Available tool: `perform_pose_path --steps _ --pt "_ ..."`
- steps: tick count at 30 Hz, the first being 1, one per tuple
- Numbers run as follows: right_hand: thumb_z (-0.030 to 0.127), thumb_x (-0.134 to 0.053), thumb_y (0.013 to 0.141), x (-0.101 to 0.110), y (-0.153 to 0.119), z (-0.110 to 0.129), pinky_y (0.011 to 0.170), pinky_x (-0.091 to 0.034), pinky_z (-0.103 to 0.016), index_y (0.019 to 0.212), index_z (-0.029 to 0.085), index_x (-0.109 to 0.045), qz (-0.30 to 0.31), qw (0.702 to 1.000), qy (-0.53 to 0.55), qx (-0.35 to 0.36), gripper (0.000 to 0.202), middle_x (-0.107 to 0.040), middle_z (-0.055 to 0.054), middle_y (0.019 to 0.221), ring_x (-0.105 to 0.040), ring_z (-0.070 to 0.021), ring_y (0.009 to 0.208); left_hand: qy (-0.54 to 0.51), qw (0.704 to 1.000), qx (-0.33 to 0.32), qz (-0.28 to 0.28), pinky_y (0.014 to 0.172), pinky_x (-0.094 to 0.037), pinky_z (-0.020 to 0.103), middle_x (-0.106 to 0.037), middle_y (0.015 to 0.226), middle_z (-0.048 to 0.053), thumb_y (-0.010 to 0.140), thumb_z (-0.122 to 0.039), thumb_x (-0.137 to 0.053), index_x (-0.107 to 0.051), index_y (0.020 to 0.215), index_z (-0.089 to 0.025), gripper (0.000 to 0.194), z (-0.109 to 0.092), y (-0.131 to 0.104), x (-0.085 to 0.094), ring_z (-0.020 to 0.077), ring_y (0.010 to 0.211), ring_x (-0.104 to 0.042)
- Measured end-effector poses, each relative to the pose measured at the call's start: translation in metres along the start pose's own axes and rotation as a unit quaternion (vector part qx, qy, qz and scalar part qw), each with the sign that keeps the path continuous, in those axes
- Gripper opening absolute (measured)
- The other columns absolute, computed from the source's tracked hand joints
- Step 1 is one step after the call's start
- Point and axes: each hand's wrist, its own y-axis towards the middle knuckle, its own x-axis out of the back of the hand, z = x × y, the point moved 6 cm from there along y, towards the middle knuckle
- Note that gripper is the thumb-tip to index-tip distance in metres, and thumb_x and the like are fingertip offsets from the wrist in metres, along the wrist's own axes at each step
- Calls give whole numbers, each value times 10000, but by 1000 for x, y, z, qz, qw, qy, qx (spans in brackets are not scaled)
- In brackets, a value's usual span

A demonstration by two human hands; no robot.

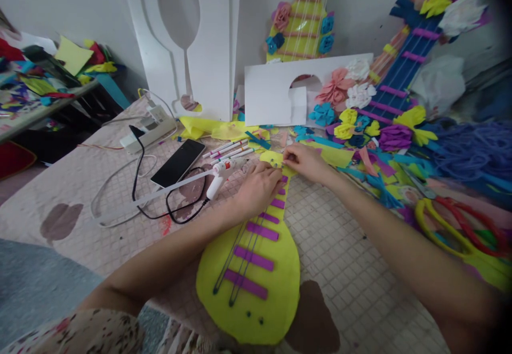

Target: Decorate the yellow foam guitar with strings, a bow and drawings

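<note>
A yellow lute-shaped cutout (280, 258) lies on the table with its round end toward me. Purple strips (256, 258) cross it, and dark strings run lengthwise from its lower part toward the neck. My left hand (260, 186) rests over the neck with its fingers bent; what they hold, if anything, is hidden. At the narrow top end, my right hand (302, 162) pinches at the edge, thumb and forefinger together on something too small to make out. A white glue gun (221, 175) lies just left of my left hand.
Left of the cutout are a black phone (178, 162), looped cables and a power strip (150, 133). Markers (228, 149) lie behind. Paper scraps, decorated instruments (404, 82) and white boards (216, 39) fill the back; scissors (444, 226) are at right.
</note>
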Motion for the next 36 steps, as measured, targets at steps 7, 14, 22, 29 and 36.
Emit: perform_pose_path --steps 7,14,22,29,36 --pt "130 -549 775 0 -3 5 648 -374 -274 749 191 -549 -4 1000 -19 0 66 -585 -33 792 -529 -170 738 54 998 -1 30 874 -399 388 -673 961 71 966 -240 -424 -606 940 -138 211 -5 3 0 223 998 -502" --pt "170 -465 879 3 -22 16 532 -277 -249 859 185 -603 -10 989 -141 35 140 -596 -57 912 -519 -156 735 155 987 -37 34 844 -371 391 -654 935 62 923 -170 -479 -579 947 -130 110 -9 3 -6 243 954 -497" --pt "223 -392 943 2 -49 28 503 -236 -282 955 174 -658 9 955 -281 94 270 -605 -73 894 -489 -143 639 183 981 -49 37 814 -367 397 -648 936 62 925 -158 -463 -576 976 -129 128 -11 3 -6 251 937 -503" --pt "224 -388 943 -4 -67 32 526 -332 -293 955 182 -662 7 975 -213 57 278 -612 -74 902 -533 -158 661 155 986 -50 35 828 -369 401 -650 989 77 935 -157 -426 -579 986 -133 163 -8 1 -8 257 965 -498" --pt "197 -487 886 3 -87 47 663 -452 -312 835 198 -644 -89 995 -4 -42 165 -610 -62 846 -584 -190 763 112 993 -30 29 856 -356 405 -659 1033 64 940 -185 -441 -561 1001 -152 139 -4 -2 -7 259 1006 -489"
